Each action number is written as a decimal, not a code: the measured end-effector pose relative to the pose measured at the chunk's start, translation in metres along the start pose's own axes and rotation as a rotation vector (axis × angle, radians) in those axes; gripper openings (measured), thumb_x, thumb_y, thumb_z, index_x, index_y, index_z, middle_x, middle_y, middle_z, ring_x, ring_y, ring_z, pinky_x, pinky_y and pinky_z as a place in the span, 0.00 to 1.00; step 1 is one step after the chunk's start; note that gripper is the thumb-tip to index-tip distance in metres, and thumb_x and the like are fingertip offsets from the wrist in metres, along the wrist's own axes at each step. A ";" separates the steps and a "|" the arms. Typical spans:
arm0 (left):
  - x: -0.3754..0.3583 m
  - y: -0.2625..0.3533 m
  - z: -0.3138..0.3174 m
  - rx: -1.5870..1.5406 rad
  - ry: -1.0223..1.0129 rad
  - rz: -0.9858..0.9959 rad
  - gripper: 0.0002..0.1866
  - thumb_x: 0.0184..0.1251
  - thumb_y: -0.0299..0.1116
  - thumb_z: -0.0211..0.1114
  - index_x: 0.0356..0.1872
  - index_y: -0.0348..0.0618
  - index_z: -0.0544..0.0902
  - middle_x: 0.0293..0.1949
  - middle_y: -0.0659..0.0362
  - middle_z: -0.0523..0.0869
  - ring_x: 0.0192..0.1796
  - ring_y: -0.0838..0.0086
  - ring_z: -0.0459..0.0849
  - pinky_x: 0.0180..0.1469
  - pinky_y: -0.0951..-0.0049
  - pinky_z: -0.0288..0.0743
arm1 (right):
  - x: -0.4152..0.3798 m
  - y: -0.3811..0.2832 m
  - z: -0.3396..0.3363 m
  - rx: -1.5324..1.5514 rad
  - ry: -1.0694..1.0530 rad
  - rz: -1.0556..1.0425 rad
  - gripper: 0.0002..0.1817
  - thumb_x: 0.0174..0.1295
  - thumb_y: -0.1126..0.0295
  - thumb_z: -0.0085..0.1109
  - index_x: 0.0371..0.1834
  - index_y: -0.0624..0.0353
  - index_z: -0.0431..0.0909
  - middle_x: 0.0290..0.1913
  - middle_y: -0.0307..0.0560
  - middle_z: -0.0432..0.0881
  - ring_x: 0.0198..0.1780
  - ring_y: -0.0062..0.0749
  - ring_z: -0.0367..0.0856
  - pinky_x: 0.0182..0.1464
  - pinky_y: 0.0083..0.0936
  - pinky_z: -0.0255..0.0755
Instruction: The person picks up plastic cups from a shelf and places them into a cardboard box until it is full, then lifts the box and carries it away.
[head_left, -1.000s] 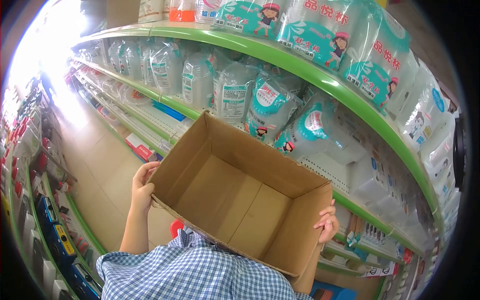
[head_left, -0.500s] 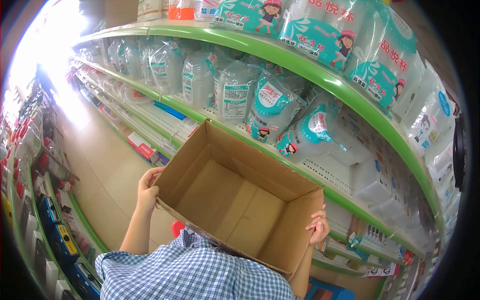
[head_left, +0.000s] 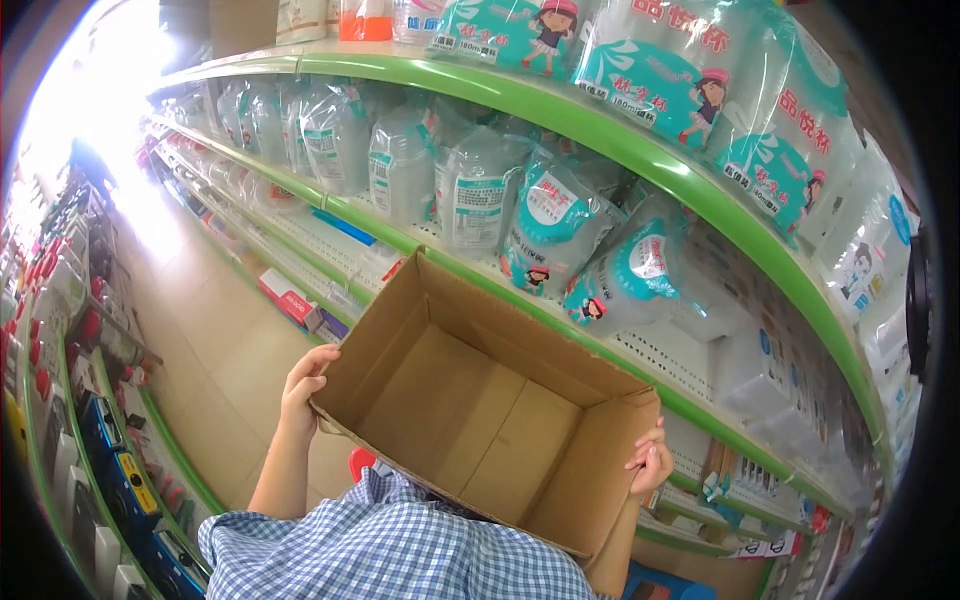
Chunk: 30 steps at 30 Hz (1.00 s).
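An empty, open cardboard box (head_left: 480, 400) is tilted in front of my chest, its inside facing up. My left hand (head_left: 306, 385) grips its left side near the lower left corner, fingers wrapped round the edge. On the right side, my right hand (head_left: 651, 461) holds the box with bent fingers. Just beyond the far rim, bags of clear plastic cups with teal labels (head_left: 553, 215) stand on a shelf. One cup bag (head_left: 640, 265) leans over near the box's right far edge.
A green shelf edge (head_left: 560, 108) curves above, with more bagged cups (head_left: 650, 75) on top. Lower shelves run off to the left. Across the tiled aisle floor (head_left: 215, 340) stands another shelf with boxed goods (head_left: 130, 480). Something blue (head_left: 665, 583) lies at the bottom right.
The box and both my hands have shifted slightly right and down in view. The shelf goods also appear slightly lower and to the right. Both hands keep their hold.
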<state>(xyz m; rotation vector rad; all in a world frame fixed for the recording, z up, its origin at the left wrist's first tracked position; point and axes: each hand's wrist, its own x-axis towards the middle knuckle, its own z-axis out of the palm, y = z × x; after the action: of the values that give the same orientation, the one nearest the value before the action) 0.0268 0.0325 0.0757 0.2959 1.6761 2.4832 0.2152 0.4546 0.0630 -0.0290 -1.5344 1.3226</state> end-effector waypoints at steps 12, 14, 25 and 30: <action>-0.015 0.026 0.020 0.138 0.046 -0.137 0.19 0.55 0.32 0.49 0.47 0.33 0.76 0.43 0.54 0.79 0.48 0.72 0.76 0.52 0.75 0.67 | -0.015 -0.015 -0.003 -0.058 -0.029 0.202 0.15 0.49 0.73 0.41 0.05 0.57 0.62 0.05 0.39 0.63 0.29 0.27 0.68 0.70 0.42 0.42; -0.015 0.029 0.025 0.172 0.043 -0.127 0.19 0.55 0.32 0.49 0.46 0.34 0.76 0.42 0.55 0.80 0.47 0.72 0.76 0.51 0.75 0.67 | -0.019 -0.011 -0.007 -0.034 -0.007 0.206 0.16 0.50 0.73 0.41 0.05 0.57 0.62 0.06 0.39 0.63 0.29 0.27 0.69 0.70 0.42 0.43; -0.001 0.015 0.012 0.179 0.034 -0.121 0.17 0.55 0.31 0.49 0.43 0.35 0.77 0.40 0.56 0.80 0.44 0.74 0.76 0.49 0.77 0.68 | -0.013 -0.002 -0.002 -0.023 0.013 0.175 0.17 0.52 0.72 0.40 0.06 0.57 0.63 0.05 0.39 0.63 0.30 0.27 0.69 0.70 0.41 0.43; -0.003 0.007 0.011 0.159 0.052 -0.075 0.17 0.53 0.31 0.50 0.42 0.34 0.77 0.39 0.56 0.80 0.43 0.74 0.77 0.49 0.77 0.68 | -0.019 0.005 -0.009 0.004 0.008 0.172 0.17 0.54 0.72 0.39 0.06 0.56 0.63 0.05 0.39 0.64 0.30 0.28 0.68 0.70 0.41 0.41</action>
<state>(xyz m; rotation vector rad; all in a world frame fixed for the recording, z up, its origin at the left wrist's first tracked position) 0.0324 0.0388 0.0863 0.1820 1.8737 2.3283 0.2268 0.4512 0.0447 -0.1660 -1.5500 1.4587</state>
